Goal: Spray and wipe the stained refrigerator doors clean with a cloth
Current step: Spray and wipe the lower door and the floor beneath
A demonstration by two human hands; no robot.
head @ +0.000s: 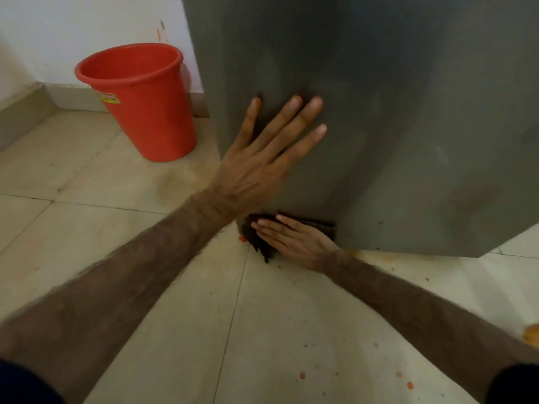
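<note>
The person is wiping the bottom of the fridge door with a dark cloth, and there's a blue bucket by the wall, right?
Almost. The bucket is red, not blue, as the head view shows. The rest holds: the right hand presses a dark cloth against the bottom of the fridge door, and the bucket stands by the wall.

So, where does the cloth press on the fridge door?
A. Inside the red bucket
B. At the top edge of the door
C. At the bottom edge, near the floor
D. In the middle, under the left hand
C: the right hand presses the dark cloth flat on the bottom edge of the door, just above the floor, while the left hand rests bare and flat higher up.
</note>
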